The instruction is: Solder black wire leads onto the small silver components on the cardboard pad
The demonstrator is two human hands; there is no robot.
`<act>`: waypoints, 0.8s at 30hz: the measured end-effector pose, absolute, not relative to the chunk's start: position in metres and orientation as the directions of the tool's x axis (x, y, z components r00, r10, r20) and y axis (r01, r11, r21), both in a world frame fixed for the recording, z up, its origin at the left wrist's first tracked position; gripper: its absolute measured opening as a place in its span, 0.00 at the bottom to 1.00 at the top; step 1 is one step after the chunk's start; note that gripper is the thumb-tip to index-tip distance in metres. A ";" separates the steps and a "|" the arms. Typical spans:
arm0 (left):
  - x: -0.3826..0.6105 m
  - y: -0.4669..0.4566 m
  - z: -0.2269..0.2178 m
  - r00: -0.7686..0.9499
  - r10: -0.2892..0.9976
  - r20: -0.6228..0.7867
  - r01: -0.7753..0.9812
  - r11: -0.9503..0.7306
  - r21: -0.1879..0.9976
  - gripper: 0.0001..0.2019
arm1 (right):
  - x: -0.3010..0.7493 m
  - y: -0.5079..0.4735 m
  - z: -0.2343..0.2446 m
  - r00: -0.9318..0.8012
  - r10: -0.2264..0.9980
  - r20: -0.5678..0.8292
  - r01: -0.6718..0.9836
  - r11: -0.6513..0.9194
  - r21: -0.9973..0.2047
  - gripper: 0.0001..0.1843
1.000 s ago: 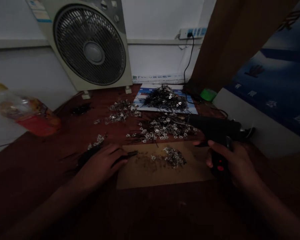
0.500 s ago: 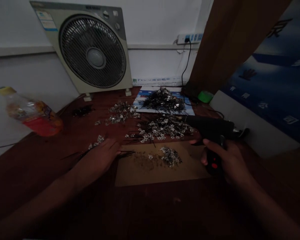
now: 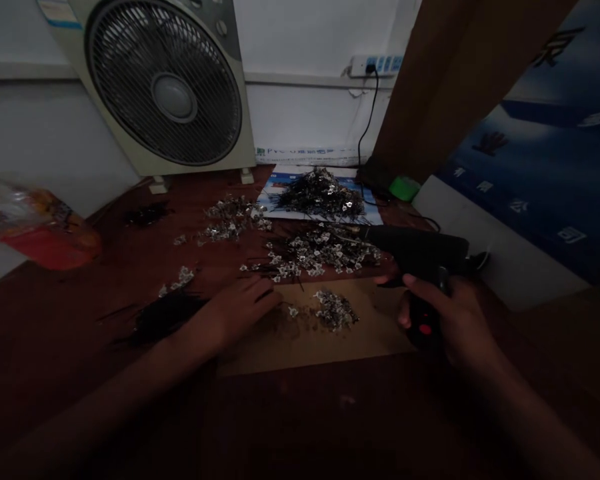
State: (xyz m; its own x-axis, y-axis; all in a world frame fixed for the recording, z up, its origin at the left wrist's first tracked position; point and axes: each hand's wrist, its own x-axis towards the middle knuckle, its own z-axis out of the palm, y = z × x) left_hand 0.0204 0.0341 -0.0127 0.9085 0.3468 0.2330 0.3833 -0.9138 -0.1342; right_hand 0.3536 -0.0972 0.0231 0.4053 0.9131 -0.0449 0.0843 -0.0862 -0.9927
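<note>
My left hand (image 3: 235, 313) lies palm down at the left edge of a brown cardboard sheet (image 3: 375, 320), with a dark strand showing at its fingers. Whether it holds that strand is hidden. Just behind my wrist lies a bundle of thin black wires (image 3: 165, 317). My right hand (image 3: 453, 320) is wrapped around the handle of a black hot glue gun (image 3: 415, 248), whose nozzle points left. A small heap of silvery pieces (image 3: 335, 310) sits on the cardboard between my hands. A larger tangle of silvery pieces on black stems (image 3: 320, 250) lies just beyond the cardboard.
A dark red wooden table (image 3: 80, 320) holds more heaps, one on a printed sheet (image 3: 320, 193). Behind stand a box fan (image 3: 165, 83) and a black-corded power strip (image 3: 373, 65). A plastic bottle (image 3: 40, 230) lies left, a green object (image 3: 405, 189) stands back right.
My left hand has slid right onto the cardboard's edge, leaving the black wire bundle uncovered behind it. My right hand still grips the glue gun. The whole scene has shifted slightly left and up in view.
</note>
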 end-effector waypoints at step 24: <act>0.013 0.026 -0.017 0.857 0.357 0.370 0.411 -0.908 -0.075 0.14 | 0.351 -0.097 0.020 0.422 0.903 -0.087 0.117 -0.149 -0.982 0.26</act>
